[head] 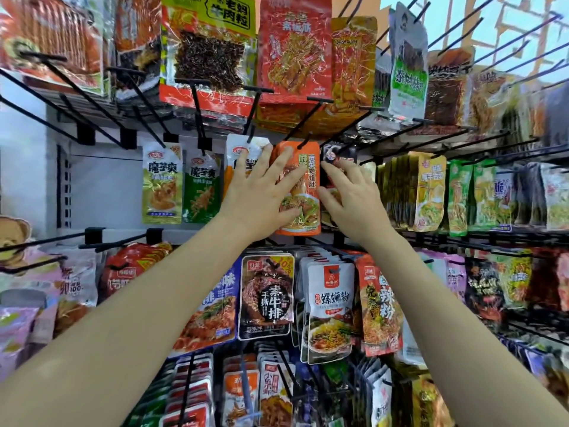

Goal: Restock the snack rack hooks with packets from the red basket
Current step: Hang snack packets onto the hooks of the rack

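On the middle row of the snack rack [92, 134], dead centre of the head view, an orange packet [303, 192] is seen hanging from a black hook [303, 140] and framed by both hands. The left hand [261, 192] is laid flat against the packet's left half: fingers [281, 160] straight and spread, tips pointing up toward the packet's top edge, thumb stretched along its lower part near the printed bowl. Nothing is curled round it; contact looks like a flat press, palm covering part of the white packet [243, 155] just to the left. The right hand [354, 198] is placed at the packet's right edge, fingers loosely extended and slightly apart; index tip is seen at the upper right edge next to a dark packet [334, 154], thumb at the mid right edge. Whether the edge is lightly pinched or only touched cannot be told. The orange packet is therefore held between the two hands, upright, its lower edge free below the left thumb.

Two green konjac packets [181, 186] are hung further left on the same row, well apart from the hands. Below, a black steak-print packet [266, 298] and a white noodle packet [331, 309] are hung between the forearms. The red basket is not in view.
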